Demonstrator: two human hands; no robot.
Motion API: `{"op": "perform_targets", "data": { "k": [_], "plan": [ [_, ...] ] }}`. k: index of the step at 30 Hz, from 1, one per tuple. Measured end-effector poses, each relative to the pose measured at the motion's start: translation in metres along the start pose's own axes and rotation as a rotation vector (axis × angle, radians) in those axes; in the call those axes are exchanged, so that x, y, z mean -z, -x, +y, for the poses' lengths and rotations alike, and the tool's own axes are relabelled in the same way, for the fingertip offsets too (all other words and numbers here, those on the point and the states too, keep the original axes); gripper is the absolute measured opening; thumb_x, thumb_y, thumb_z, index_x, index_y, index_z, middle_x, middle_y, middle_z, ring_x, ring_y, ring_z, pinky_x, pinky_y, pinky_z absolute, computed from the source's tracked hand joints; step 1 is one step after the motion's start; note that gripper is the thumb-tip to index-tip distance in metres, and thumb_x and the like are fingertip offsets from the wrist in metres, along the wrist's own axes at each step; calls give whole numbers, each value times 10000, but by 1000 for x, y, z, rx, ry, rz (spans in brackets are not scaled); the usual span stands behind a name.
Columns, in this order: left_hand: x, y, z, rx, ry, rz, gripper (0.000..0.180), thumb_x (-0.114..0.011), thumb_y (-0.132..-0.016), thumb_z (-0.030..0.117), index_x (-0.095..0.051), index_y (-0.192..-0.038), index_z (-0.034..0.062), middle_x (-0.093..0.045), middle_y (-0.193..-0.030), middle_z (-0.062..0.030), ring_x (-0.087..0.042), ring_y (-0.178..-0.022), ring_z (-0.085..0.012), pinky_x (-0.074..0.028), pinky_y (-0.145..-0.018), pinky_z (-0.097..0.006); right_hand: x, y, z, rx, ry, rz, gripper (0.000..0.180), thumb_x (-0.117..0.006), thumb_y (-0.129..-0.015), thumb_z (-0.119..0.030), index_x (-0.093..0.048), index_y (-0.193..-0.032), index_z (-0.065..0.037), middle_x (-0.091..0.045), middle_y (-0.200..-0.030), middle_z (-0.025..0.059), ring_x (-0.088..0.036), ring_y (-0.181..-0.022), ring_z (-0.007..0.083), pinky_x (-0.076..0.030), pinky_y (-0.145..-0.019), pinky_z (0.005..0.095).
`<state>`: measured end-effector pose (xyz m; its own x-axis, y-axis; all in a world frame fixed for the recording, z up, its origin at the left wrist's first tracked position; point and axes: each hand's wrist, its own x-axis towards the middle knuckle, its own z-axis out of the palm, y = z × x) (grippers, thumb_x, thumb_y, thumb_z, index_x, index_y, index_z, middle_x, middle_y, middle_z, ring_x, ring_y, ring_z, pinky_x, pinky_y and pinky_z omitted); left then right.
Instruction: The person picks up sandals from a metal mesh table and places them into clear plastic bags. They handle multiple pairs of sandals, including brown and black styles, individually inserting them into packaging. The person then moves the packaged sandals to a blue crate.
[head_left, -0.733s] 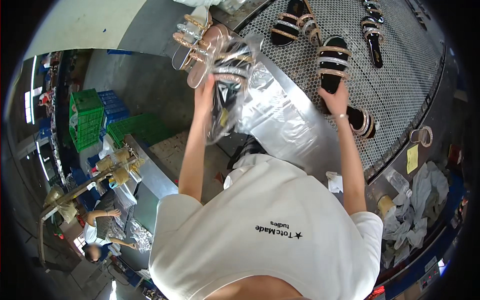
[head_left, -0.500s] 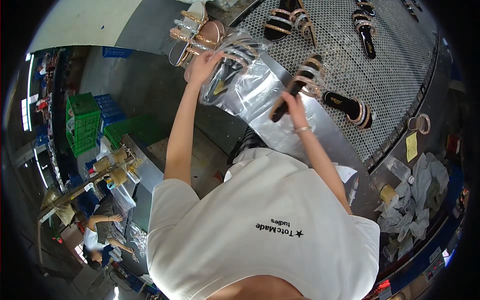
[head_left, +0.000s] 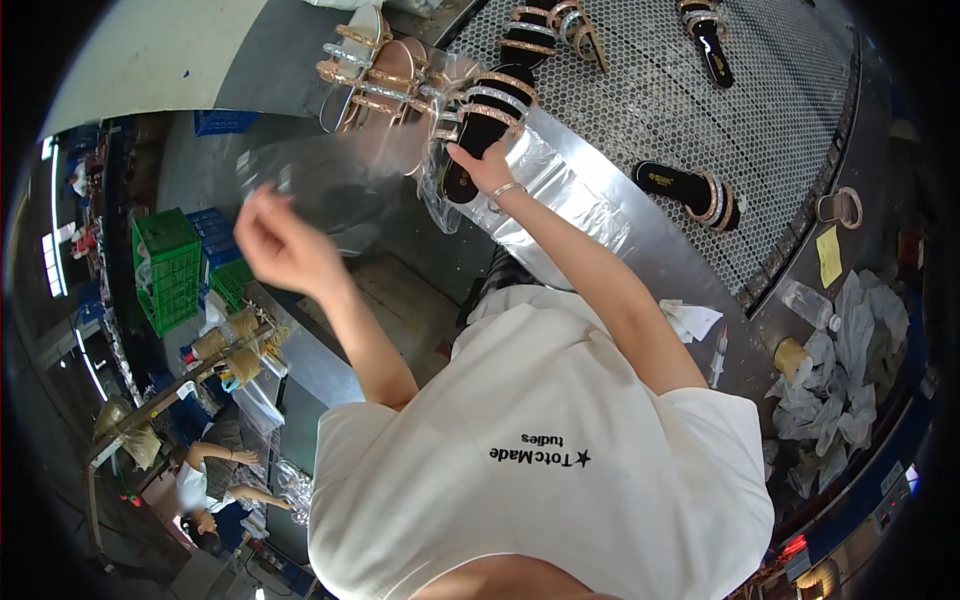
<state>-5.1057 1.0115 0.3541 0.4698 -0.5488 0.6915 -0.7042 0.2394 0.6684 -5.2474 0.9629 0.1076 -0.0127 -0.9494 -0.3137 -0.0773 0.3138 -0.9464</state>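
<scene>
My right hand [head_left: 490, 172] is closed round the sole of a black sandal [head_left: 485, 130] with gold and silver glittery straps. This sandal lies over the metal edge, against a pile of glitter-strapped sandals [head_left: 385, 75]. Off to the left, my left hand [head_left: 285, 240] is blurred, its fingers pinched on a clear plastic bag [head_left: 335, 175] that trails toward the pile. More clear film [head_left: 560, 175] covers part of the metal ledge by my right wrist.
Other black sandals [head_left: 690, 190] lie on the perforated metal surface [head_left: 790, 100]. At the right are a yellow note [head_left: 829, 257], a plastic bottle [head_left: 810, 305] and crumpled grey plastic [head_left: 840, 380]. Green crates [head_left: 168, 270] stand at left, with another person [head_left: 215, 475] farther down.
My left hand has swung left and down from the pile, drawing the clear bag with it. My right hand has carried the sandal left from the mesh to the pile.
</scene>
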Motion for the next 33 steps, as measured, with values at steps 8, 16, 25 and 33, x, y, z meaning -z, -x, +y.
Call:
{"op": "perform_targets", "data": {
  "k": [8,16,25,33],
  "plan": [
    [21,0,12,165,46,-131,129,-509,-887,105,-564,-911,-10,-597,-848,-66,-514,-684,-82,-411,-617,-200,-10,10,-35,120,-176,10,811,-672,-693,-513,-351,-1054,138,-523,-1004,258,-569,-926,315,-457,-763,363],
    [30,36,-36,375,-129,-307,148,-510,-891,135,-581,-916,7,-583,-762,-11,-534,-688,-53,-411,-624,-175,-5,24,-84,180,-182,-80,641,-697,-727,-378,-390,-1038,91,-523,-971,154,-527,-898,219,-438,-785,333],
    [13,43,-38,417,-72,-401,185,-419,-909,123,-563,-913,7,-599,-697,-46,-494,-576,-57,-375,-512,-202,-27,-35,-85,-187,-155,-425,497,-597,-815,-194,-376,-1170,76,-568,-1001,183,-600,-750,222,-493,-584,310],
    [-6,56,-36,835,423,-491,213,-422,-926,160,-531,-954,-21,-635,-797,-126,-607,-600,-156,-476,-496,-226,17,7,-79,45,-662,-260,379,-518,-839,-110,-382,-1183,-29,-571,-963,91,-592,-753,147,-499,-606,273]
  ]
}}
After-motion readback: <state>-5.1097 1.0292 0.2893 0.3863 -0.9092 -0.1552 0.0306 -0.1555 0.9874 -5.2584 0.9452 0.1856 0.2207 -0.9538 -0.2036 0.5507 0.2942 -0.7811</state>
